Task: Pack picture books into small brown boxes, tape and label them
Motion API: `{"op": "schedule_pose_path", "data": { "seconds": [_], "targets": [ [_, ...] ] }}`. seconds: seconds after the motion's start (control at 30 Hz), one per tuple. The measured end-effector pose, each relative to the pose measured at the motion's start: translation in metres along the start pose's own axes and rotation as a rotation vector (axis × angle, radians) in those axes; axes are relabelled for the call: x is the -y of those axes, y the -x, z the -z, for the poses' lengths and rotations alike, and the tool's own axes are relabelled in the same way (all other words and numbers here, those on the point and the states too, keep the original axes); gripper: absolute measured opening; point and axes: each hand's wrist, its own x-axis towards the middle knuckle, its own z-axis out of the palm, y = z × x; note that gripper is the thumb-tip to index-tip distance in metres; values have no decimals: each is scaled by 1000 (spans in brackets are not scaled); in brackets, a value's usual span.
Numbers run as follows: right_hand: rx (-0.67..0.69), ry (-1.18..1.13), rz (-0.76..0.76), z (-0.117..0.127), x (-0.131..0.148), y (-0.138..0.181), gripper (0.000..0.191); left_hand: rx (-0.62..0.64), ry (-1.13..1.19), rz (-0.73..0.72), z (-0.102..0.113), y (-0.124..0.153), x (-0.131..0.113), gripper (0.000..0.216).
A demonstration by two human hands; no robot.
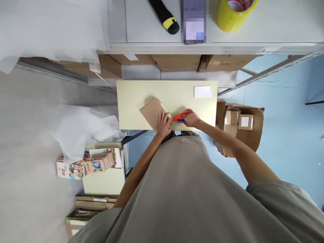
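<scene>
A small brown cardboard box (151, 113) lies on a pale yellow table (141, 94), near its front edge. My left hand (163, 123) presses flat on the box's near right corner, fingers spread. My right hand (191, 119) is closed round a red tape dispenser (180, 117) whose nose touches the box's right side. A white flap or strip shows at the box's edge beside the dispenser.
A white label (203, 91) lies at the table's far right. A grey shelf above carries a yellow tape roll (234, 13) and a black-and-yellow tool (165, 16). An open carton (254, 131) with small boxes stands at right. White foam sheets (76, 130) and stacked books (97, 163) lie at left.
</scene>
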Motion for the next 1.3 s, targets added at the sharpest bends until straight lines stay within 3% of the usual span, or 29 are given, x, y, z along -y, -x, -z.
{"op": "schedule_pose_path", "data": {
  "seconds": [0.1,0.3,0.43,0.57,0.67,0.77,0.87,0.97,1.03,1.13,1.3],
  "targets": [
    [-8,-47,-84,9,-2,3,59,-20,3,-9,-2,2,2,60],
    [-85,-50,-243,53,-39,2,57,-26,25,-23,-3,14,-5,46],
    [-161,-160,-287,81,-30,16,57,-127,152,91,10,8,-22,46],
    [-337,-320,-221,110,5,30,49,-412,392,60,58,-11,-40,23],
    [-509,-400,-89,146,29,31,45,-694,456,-93,120,-28,-53,13],
    [-758,-380,62,199,46,23,42,-931,450,-184,193,-48,-64,11],
    [-938,-280,101,261,61,3,41,-1033,421,-221,257,-68,-70,14],
    [-996,-184,79,315,73,-28,41,-1107,422,-300,301,-88,-69,19],
    [-990,-139,42,338,79,-49,41,-1139,444,-365,318,-97,-66,21],
    [-937,-94,-34,353,87,-74,45,-1163,478,-401,326,-101,-62,23],
    [-863,-62,-113,355,87,-96,57,-1084,483,-312,304,-90,-50,26]
  ]
}}
